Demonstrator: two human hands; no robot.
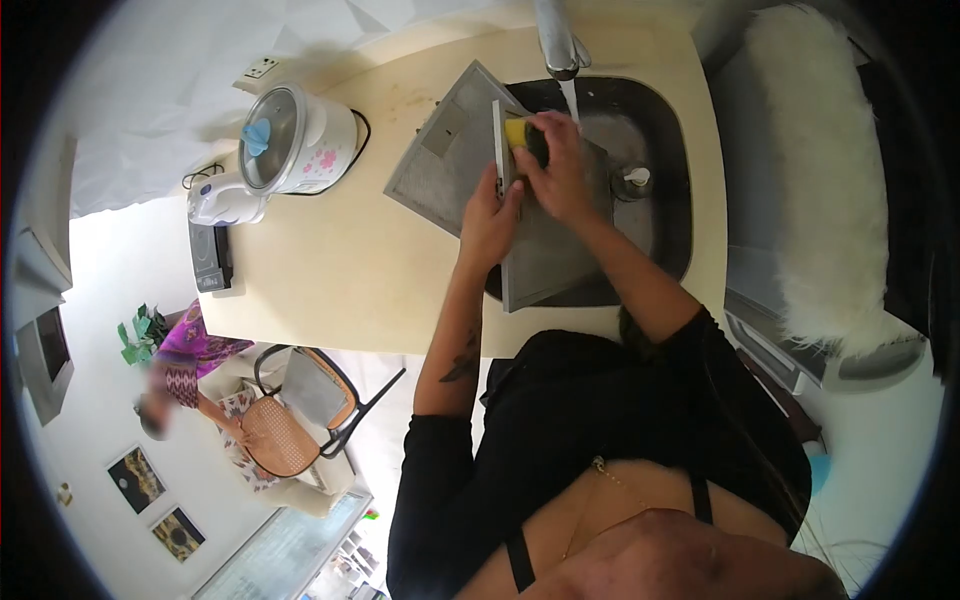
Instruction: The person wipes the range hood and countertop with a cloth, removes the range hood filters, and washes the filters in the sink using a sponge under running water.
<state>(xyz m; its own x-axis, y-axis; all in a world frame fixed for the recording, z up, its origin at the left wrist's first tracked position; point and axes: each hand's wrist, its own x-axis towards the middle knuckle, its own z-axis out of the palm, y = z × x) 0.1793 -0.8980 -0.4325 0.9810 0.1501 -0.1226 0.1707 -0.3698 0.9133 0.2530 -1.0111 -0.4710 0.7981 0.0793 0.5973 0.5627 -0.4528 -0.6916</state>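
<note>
My left hand point(488, 222) is closed on the edge of a grey framed mesh panel point(548, 262), which looks like a range hood filter and stands tilted over the sink. My right hand point(560, 172) grips a yellow sponge with a dark side point(515, 132) and presses it against the panel's upper edge. Behind it, a second grey panel point(425, 185) lies partly on the counter, its right side reaching the sink. Water point(570, 98) runs from the faucet point(558, 48), close to my right hand.
The dark sink point(672, 215) has a drain fitting point(633, 182) in it. On the counter point(350, 255) stand a white cooker with a glass lid point(325, 145), a white appliance point(225, 200) and a black device point(210, 258). Another person point(185, 360) is beside a chair point(280, 435).
</note>
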